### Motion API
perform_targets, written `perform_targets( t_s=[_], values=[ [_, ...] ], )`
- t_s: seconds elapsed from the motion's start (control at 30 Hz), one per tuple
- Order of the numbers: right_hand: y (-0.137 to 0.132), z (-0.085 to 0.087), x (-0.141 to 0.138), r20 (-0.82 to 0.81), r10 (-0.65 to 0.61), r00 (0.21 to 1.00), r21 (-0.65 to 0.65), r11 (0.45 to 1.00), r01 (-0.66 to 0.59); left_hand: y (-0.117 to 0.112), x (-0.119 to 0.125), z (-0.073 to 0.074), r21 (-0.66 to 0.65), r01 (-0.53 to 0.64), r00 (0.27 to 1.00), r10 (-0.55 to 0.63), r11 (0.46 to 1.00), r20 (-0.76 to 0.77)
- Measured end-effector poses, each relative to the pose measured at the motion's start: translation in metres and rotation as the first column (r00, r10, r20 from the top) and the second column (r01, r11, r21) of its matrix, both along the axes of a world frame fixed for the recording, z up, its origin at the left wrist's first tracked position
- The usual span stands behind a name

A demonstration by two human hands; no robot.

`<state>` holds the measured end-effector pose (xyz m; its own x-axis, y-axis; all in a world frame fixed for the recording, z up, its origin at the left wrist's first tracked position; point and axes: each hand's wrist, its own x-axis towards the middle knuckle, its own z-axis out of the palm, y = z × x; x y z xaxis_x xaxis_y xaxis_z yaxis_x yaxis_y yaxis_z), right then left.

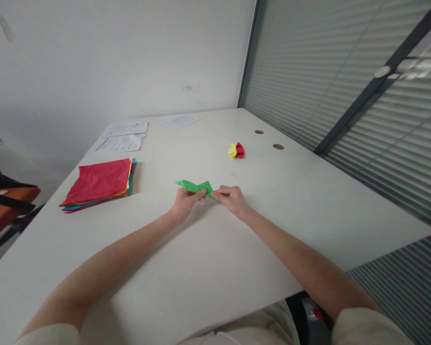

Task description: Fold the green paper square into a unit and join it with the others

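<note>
A folded green paper (195,186) lies low over the white table (208,249), held between both hands. My left hand (185,202) pinches its near left side with fingers closed. My right hand (232,199) pinches the paper's right end, fingers closed too. One pointed flap of the green paper sticks out to the left past my left hand. Both forearms reach forward from the table's near edge.
A stack of coloured sheets, red on top (101,183), lies at the left. A small folded yellow and red paper piece (236,150) sits farther back. Printed white sheets (124,136) lie at the far left. Two round cable holes (277,146) are at the right. Blinds line the right wall.
</note>
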<state>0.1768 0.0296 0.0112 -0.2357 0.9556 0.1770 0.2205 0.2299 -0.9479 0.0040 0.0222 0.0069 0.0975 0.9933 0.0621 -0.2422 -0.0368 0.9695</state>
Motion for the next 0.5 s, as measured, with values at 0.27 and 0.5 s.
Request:
perform_targets(
  t_s=[0.27,0.5],
  values=[
    [0.003,-0.003,0.001,-0.036,0.074,0.997,-0.203,0.976,-0.080,0.006,-0.007,-0.005,0.022,-0.032,0.996,0.034,0.999,-0.087],
    [0.002,0.001,0.003,-0.001,0.074,0.997,-0.139,0.988,-0.074,0.010,-0.010,-0.005,0.084,-0.074,0.992,0.082,0.994,-0.093]
  ],
)
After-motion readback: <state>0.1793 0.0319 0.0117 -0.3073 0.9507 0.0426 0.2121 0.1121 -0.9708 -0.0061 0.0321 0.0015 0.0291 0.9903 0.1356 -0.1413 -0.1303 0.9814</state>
